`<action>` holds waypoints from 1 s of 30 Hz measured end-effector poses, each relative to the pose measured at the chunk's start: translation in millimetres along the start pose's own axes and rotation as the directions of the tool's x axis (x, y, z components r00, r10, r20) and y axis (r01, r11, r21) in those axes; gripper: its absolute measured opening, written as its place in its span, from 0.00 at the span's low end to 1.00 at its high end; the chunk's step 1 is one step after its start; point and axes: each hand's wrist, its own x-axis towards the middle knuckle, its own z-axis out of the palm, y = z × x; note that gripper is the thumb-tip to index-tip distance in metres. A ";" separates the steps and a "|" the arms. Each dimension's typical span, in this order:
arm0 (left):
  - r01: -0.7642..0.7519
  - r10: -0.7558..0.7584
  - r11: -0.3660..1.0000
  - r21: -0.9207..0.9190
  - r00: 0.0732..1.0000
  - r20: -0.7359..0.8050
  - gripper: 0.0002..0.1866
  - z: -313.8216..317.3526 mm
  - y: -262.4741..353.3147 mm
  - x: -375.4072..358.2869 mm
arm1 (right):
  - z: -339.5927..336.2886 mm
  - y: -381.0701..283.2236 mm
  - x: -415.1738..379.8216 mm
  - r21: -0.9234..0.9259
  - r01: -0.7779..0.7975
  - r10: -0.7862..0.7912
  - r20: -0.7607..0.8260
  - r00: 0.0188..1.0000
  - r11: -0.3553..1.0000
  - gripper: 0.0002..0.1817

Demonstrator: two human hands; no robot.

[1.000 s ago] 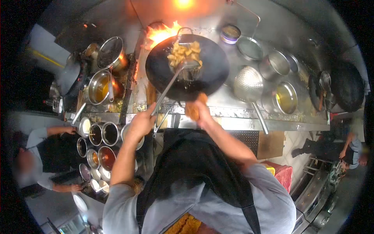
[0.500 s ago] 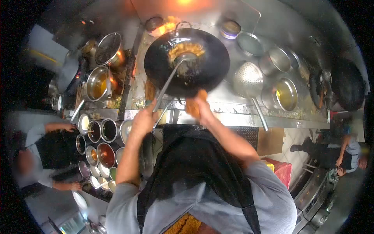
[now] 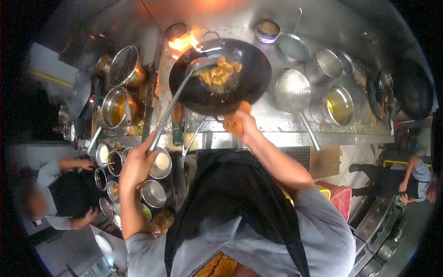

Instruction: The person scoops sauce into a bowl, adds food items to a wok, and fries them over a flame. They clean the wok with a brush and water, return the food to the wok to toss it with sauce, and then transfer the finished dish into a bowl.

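Since the ladle (image 3: pixel 199 63), clasped in the left grip (image 3: pixel 137 165), has swung off the food (image 3: pixel 221 75) in the wok (image 3: pixel 255 69), stirring seems paused; right grip (image 3: pixel 248 123) holds a cloth (image 3: pixel 234 125) by the surface's front edge (image 3: pixel 286 138).

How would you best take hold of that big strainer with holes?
I'd take the strainer by its handle, near the free end, coming from the counter's front edge. The handle is long and slim and points that way, while a pot crowds the bowl's right side.
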 end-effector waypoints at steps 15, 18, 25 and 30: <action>-0.010 0.009 1.000 0.020 0.998 0.055 0.30 38.7 15.0 6.9 | -65.5 46.1 -28.3 -0.123 -0.088 0.107 0.159 0.981 0.988 0.16; 0.115 -0.121 0.992 0.044 0.971 0.208 0.29 -0.8 38.2 -2.0 | 9.3 7.5 -2.6 0.043 -0.038 0.039 -0.031 0.999 0.998 0.15; 0.042 -0.051 0.992 0.123 0.997 0.064 0.29 84.6 4.3 43.3 | -19.7 37.5 -6.9 -0.168 -0.024 0.034 0.056 0.998 0.985 0.18; 0.078 -0.077 0.997 -0.017 0.995 0.059 0.29 47.5 14.9 -1.7 | -59.2 47.6 -15.5 -0.106 -0.017 0.022 0.052 0.998 0.994 0.19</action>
